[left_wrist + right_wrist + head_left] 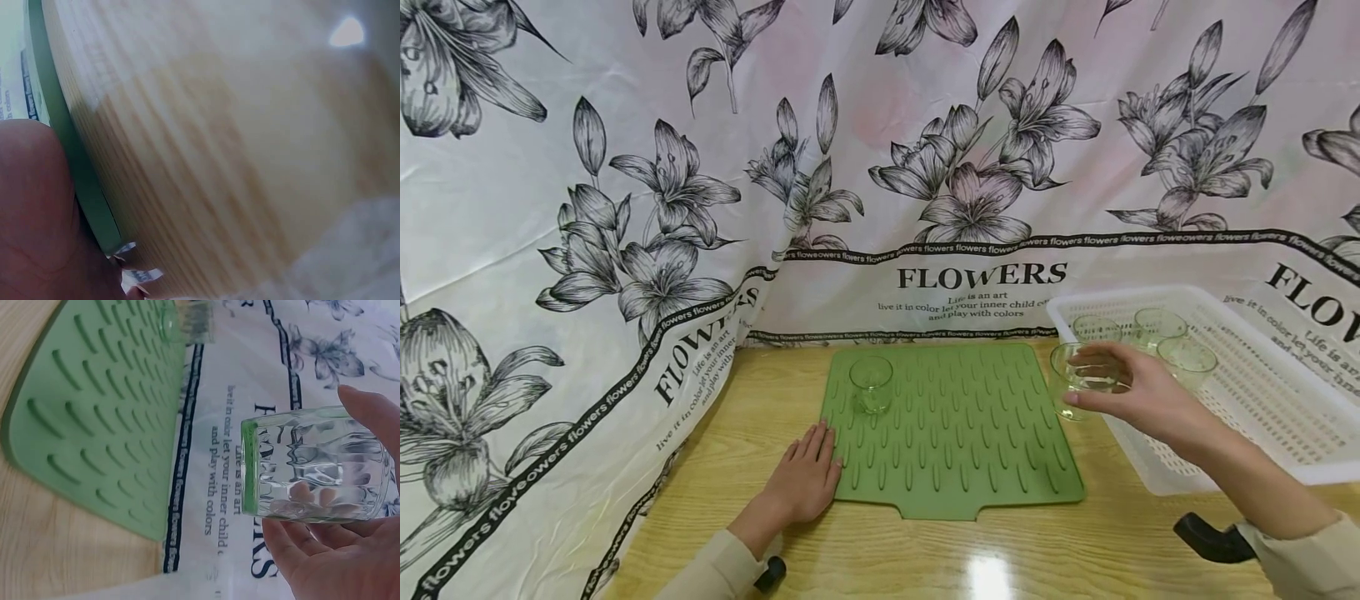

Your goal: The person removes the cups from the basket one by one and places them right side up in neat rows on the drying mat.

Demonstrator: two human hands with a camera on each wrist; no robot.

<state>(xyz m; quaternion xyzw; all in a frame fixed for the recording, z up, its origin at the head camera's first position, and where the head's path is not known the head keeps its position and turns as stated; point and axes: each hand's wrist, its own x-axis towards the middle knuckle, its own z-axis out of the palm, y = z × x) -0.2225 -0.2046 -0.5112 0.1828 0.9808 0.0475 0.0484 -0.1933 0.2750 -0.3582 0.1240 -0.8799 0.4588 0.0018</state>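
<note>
Between the thumb and fingers of my right hand is a clear drinking glass, held just right of the green drying mat. In the right wrist view the glass shows fluted sides and a thick green-tinted base. Another glass stands on the mat's upper left part. My left hand rests flat at the mat's left edge, fingers straight, holding nothing. In the left wrist view only part of that hand shows, beside the mat's green edge.
A white perforated basket stands at the right, with several glasses at its near left end. Behind the wooden table hangs a floral curtain. Dark wrist straps or mounts show at the sleeves.
</note>
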